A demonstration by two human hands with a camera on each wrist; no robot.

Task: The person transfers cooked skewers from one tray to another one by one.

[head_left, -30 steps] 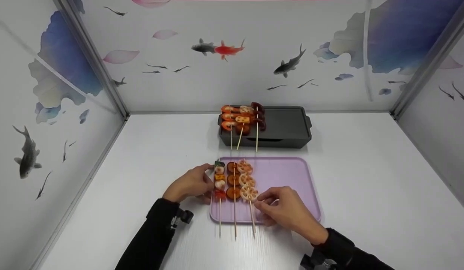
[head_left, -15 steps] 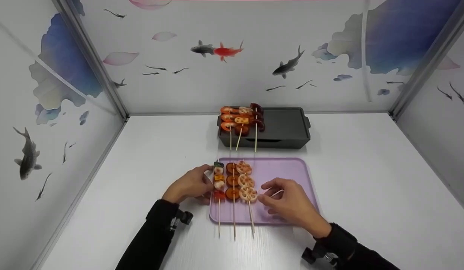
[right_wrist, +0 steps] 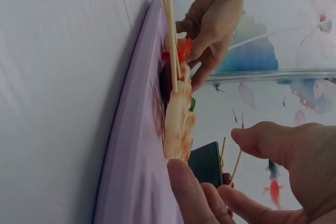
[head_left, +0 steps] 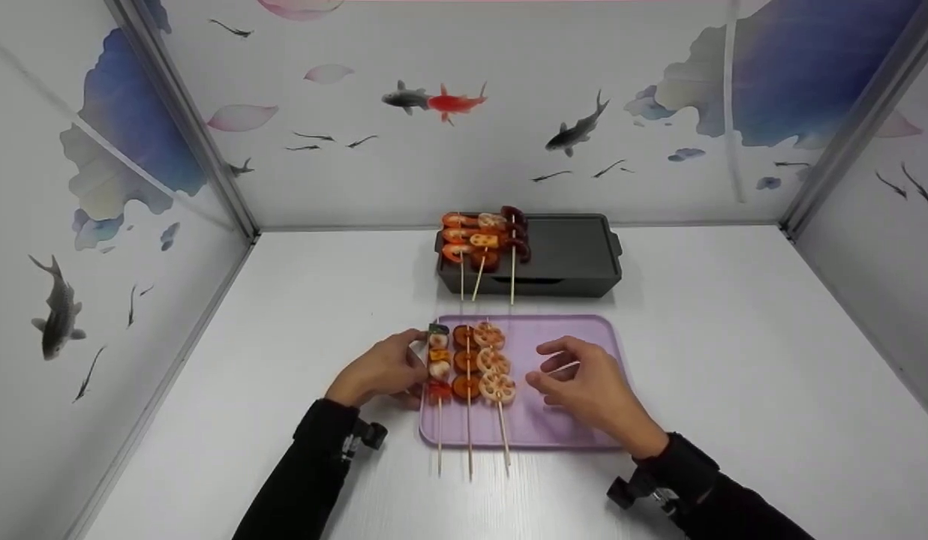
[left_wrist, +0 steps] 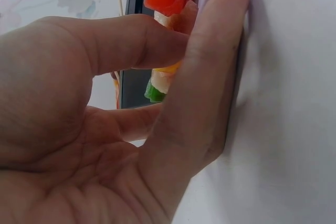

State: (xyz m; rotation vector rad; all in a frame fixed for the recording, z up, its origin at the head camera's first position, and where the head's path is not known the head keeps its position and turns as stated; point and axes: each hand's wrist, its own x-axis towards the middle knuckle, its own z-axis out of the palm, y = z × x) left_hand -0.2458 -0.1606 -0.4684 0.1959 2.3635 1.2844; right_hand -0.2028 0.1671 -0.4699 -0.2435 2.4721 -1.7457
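Observation:
My left hand (head_left: 385, 367) rests its fingers against the left edge of the lilac tray (head_left: 576, 330); the left wrist view has one straight finger (left_wrist: 207, 66) along the outer side. Beside it on the tray lies a mixed skewer (head_left: 439, 356) with green, whitish, yellow and red pieces. To its right are a skewer of round orange-brown slices (head_left: 466, 361) and one of lotus root slices (head_left: 497, 364), sticks jutting past the front rim. Over the tray, right of the lotus root, my right hand (head_left: 587, 382) holds nothing, thumb and fingers apart.
Behind the tray stands a dark grey grill box (head_left: 572, 251). Skewers of shrimp (head_left: 454, 236), mixed slices (head_left: 485, 240) and dark red-brown pieces (head_left: 516, 236) lie on its left half. Printed walls (head_left: 464, 172) enclose the white table (head_left: 734, 360) at the back and sides.
My right hand has let go of the lotus root skewer, moved right and slightly back, and spread its fingers. The left hand stays at the tray's edge, and the skewers lie almost unchanged.

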